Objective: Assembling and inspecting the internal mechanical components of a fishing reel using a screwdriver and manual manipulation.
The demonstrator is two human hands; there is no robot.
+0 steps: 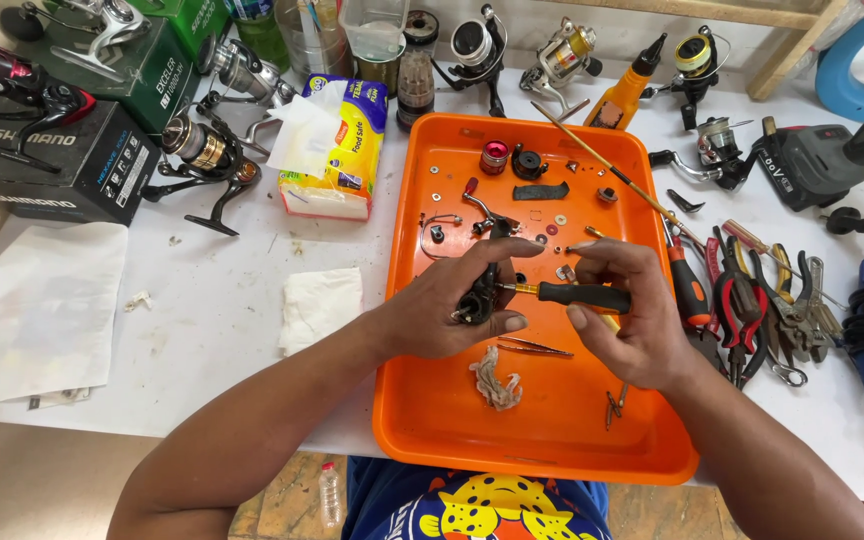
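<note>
Mid frame, over the orange tray point(432, 420): left hand point(447, 310) grip clamped on a small black reel part point(479, 300). Right hand point(627, 320) grip clamped on a black screwdriver point(577, 296), tip touching the part. Pliers point(742, 310) lie at right on the white surface point(212, 330).

Black fishing reel body point(479, 296), small and partly stripped, sits clasped in the left hand point(457, 305) above the orange tray point(432, 420), its thin arm rising past the fingers. Screwdriver point(577, 295), black grip and brass-coloured shaft, lies level in the right hand point(632, 315), tip set against the reel body's right side.
</note>
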